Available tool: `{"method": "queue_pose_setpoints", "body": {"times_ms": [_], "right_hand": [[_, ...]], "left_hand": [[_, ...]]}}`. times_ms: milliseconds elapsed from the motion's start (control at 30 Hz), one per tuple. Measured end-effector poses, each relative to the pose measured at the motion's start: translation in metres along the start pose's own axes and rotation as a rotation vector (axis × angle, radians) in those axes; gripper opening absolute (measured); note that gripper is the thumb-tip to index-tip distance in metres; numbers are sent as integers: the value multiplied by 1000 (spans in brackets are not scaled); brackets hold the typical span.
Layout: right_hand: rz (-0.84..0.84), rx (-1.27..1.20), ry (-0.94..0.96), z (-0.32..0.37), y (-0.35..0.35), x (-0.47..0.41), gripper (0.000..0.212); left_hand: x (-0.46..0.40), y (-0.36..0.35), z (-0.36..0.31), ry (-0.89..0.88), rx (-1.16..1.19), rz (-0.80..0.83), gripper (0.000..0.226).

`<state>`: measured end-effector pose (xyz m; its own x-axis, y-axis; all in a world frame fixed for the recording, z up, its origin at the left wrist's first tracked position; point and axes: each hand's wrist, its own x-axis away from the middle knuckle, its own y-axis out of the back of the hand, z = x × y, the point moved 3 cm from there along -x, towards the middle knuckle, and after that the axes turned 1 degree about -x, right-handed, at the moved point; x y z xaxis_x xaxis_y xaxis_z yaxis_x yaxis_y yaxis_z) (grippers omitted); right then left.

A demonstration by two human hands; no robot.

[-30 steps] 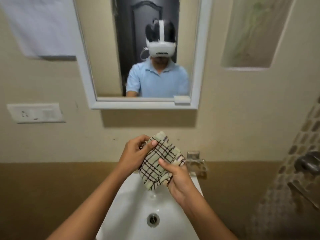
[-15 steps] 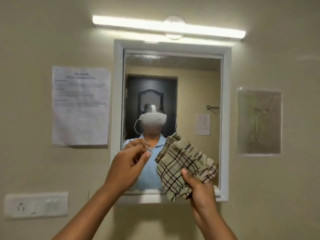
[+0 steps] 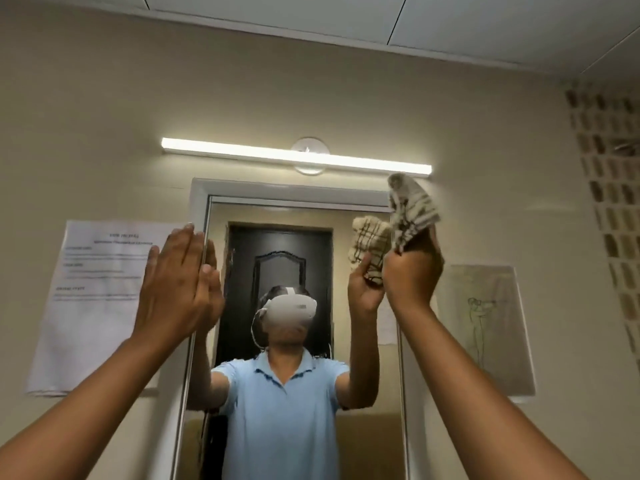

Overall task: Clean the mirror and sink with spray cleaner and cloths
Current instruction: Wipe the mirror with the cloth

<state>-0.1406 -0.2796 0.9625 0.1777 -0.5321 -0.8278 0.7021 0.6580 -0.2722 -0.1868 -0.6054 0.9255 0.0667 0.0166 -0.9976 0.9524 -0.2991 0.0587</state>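
The beige wall (image 3: 104,116) fills the view, and the white-framed mirror (image 3: 298,427) runs from the centre down to the six o'clock edge. In its glass a person in a pale blue shirt and a white headset stands before a dark door, both arms raised. A lit tube lamp (image 3: 294,155) lies across the wall just above the frame, toward twelve o'clock. A printed paper notice (image 3: 86,323) hangs at nine o'clock of the mirror, and a paper with a line drawing (image 3: 485,327) hangs at three o'clock. Brown mosaic tile (image 3: 613,202) covers the wall at the far three o'clock edge.

The left hand (image 3: 176,285) is raised flat with straight fingers, holding nothing, over the frame's left side; whether it touches the glass cannot be told. The right hand (image 3: 412,268) grips the checked cloth (image 3: 412,209) at the mirror's top right corner, about one o'clock, the fabric bunched above the fingers and overlapping the frame.
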Motion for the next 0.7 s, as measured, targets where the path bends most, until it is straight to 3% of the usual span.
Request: {"method": "queue_pose_setpoints", "body": {"times_ms": [67,167,433,700], "right_hand": [[17,55,161,-6,-21,-9,63],[158,395,332,-18,-52,-9,89],[193,379,382,-10,-98,3,95],[412,450,779,19,-141,32,94]], "left_hand": [[1,-9,6,-35,-43,19,62],[5,-17,17,-86,-73,36,63],[12,-23,22,-141,-35,12,63],[12,-29,28,-145,-41,-11,62]]}}
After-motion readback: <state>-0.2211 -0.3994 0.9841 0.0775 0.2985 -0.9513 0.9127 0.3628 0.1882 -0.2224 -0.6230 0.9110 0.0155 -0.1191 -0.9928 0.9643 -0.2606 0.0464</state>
